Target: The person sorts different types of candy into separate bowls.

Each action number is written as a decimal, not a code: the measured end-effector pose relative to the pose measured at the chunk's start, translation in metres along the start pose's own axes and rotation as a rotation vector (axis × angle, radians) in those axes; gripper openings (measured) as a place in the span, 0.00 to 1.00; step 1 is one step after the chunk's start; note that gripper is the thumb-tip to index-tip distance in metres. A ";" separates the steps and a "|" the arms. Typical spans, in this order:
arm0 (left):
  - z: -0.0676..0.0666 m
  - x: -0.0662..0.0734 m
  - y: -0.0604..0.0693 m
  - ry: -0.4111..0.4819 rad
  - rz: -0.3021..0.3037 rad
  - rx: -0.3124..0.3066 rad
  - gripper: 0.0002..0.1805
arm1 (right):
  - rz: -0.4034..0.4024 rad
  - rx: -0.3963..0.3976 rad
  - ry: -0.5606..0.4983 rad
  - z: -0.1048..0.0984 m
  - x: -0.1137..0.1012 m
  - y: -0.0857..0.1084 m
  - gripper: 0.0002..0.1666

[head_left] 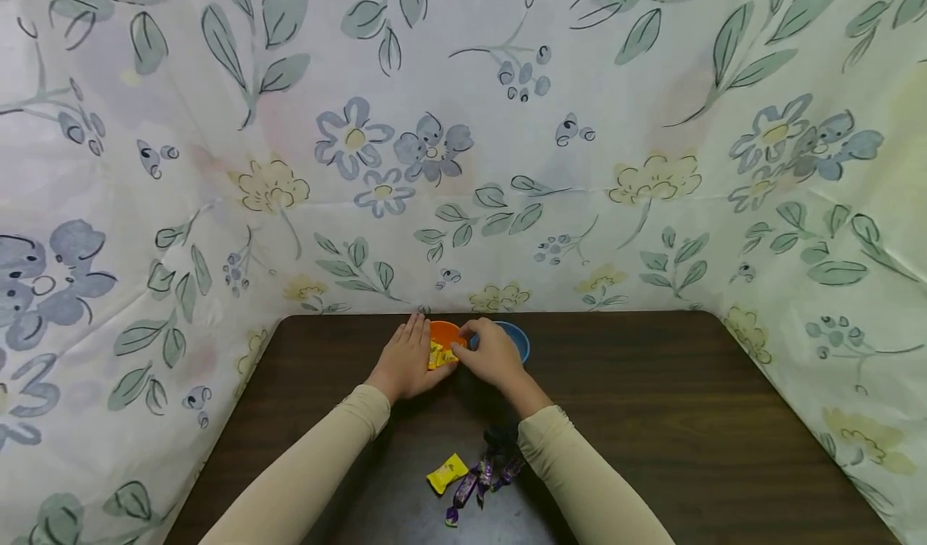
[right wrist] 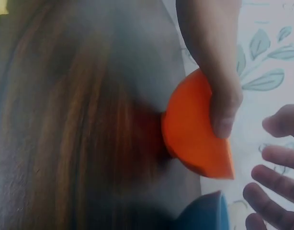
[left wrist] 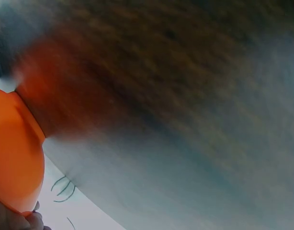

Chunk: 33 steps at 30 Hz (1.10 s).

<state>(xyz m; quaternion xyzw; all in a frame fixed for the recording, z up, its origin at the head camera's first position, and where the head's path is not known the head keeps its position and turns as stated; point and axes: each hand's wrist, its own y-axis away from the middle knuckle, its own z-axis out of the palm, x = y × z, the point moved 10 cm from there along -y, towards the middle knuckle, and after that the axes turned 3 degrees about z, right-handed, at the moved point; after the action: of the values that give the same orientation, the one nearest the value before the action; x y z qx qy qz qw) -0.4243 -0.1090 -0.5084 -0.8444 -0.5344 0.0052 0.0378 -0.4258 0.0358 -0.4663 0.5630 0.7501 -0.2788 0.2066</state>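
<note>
My left hand, fingers straight, thumb spread, braces the round orange plastic-looking bowl, presumably for steadiness; yellow-wrapped candies lie inside. My right hand, fingers parted, empty, hovers at its right rim.

1 orange bowl at left fingers, several yellow sweets inside | 1 blue bowl by right fingers | wristward: 1 loose yellow sweet, 3+ purple sweets

Lt soft, tbl w/ pale glare, wrist pics hazy.
</note>
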 end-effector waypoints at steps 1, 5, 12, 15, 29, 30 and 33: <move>0.000 0.001 0.000 -0.001 0.000 -0.003 0.58 | -0.005 -0.005 -0.002 -0.001 0.001 0.002 0.16; -0.002 0.002 0.000 -0.003 -0.011 -0.009 0.57 | -0.048 -0.021 -0.005 -0.004 0.001 0.008 0.15; -0.003 0.002 0.001 -0.044 -0.013 -0.022 0.58 | -0.149 -0.059 0.019 -0.008 -0.012 0.028 0.17; -0.003 0.003 0.002 -0.046 -0.010 -0.019 0.58 | -0.182 -0.076 0.030 -0.008 -0.017 0.038 0.14; 0.008 -0.002 -0.002 -0.014 -0.007 -0.013 0.59 | -0.331 -0.310 0.033 0.009 -0.030 0.084 0.17; 0.008 -0.002 -0.002 -0.010 -0.007 -0.014 0.59 | -0.335 -0.334 0.031 0.012 -0.030 0.087 0.18; 0.008 -0.002 -0.002 -0.005 -0.010 -0.021 0.59 | -0.347 -0.412 0.021 0.021 -0.027 0.095 0.20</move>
<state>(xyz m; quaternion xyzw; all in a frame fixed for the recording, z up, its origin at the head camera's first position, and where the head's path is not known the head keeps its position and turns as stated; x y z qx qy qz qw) -0.4276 -0.1098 -0.5164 -0.8420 -0.5387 0.0015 0.0276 -0.3270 0.0220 -0.4832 0.3752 0.8782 -0.1458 0.2582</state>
